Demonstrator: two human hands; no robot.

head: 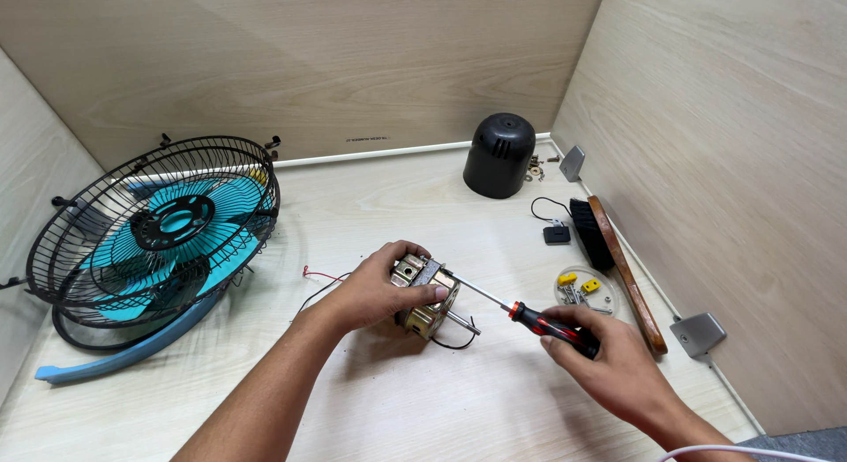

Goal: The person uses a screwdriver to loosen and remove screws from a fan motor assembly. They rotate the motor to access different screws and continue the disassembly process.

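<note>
1. Looking down from the head view, the left hand (375, 294) wraps its grip over the top of a small fan motor (427, 296), fingers pressed together on the metal housing, holding it on the pale wooden tabletop (423, 400) near the middle of the scene.
2. The right hand (609, 365) pinches the red-and-black handle of a screwdriver (529, 316); its grip is closed round the handle, and the shaft runs left and slightly far to meet the motor's top edge, just beside the left fingertips.
3. Thin red and black wires (322, 281) trail from the motor toward the left; the motor's shaft points near and right.
4. To do this well, I judge the driver should stay in line with the screw, the left hand should press the motor firmly down so it cannot roll, and the fingertips should stay clear of the tip in case it slips.
5. At the far left stands a black wire fan cage with teal blades (163, 228), tilted against the wall, a blue ring beneath it.
6. Farther right sit a black domed motor cover (499, 155), a brush with a wooden back (609, 250) and a clear dish of screws and yellow parts (582, 290), within reach of the right hand.
</note>
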